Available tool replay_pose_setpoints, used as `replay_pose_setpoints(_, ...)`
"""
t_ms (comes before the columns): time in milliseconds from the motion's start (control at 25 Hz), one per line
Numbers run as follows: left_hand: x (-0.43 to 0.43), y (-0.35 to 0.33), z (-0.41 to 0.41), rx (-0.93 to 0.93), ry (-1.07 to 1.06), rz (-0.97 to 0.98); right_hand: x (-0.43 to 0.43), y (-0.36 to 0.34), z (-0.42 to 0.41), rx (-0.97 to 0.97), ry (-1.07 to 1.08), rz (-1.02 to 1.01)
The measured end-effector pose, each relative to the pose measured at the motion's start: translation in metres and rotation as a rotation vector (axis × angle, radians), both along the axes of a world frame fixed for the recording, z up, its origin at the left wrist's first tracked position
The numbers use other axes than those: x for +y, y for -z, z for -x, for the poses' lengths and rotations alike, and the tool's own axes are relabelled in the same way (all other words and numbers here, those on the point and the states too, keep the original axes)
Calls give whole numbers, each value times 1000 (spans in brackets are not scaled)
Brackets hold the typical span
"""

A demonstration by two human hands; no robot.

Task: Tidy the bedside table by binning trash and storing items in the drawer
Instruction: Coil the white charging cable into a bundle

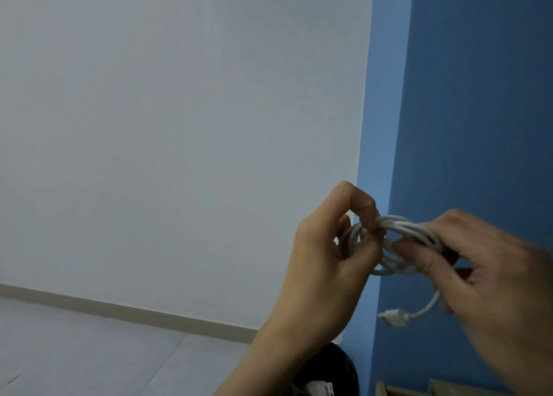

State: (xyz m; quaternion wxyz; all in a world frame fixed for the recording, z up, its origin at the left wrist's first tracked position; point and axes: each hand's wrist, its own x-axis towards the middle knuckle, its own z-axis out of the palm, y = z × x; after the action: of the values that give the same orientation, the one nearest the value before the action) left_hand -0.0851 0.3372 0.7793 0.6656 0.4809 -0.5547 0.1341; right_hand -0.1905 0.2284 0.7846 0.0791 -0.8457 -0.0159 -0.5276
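A white charging cable (392, 264) is wound into a small coil and held up in front of the wall. My left hand (323, 261) pinches the coil's left side between thumb and bent forefinger. My right hand (490, 273) grips the coil's right side with its fingers curled around the loops. One loose end with a white plug (392, 317) hangs below my right hand. The bedside table and its drawer are out of sight except for pale wooden edges (389, 391) at the bottom right.
A black bin (338, 371) with something white inside stands below my left forearm, at the foot of the blue wall (478, 96). A white wall (179, 126) and a grey floor (89, 350) fill the left.
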Motion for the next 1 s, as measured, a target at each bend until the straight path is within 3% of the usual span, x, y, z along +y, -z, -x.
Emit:
replay_pose_setpoints(160,0,0,-1,-73,-94,-21,8,-7,6,45,-137,-225)
replay_pose_setpoints(280,-1,-2,-7,53,35,-78,9,-12,10,101,-267,-437)
replay_pose_setpoints(440,-4,-3,-13,67,130,-213,5,-12,6,210,-285,-526)
replay_pose_setpoints(640,-4,-5,-15,261,241,-292,2,-21,9,375,-391,-698)
replay_pose_setpoints(760,-5,-6,-11,305,217,-230,3,-21,6,442,-404,-729)
replay_pose_setpoints(1000,-11,0,-6,268,-28,-74,5,-20,2,400,-204,-649)
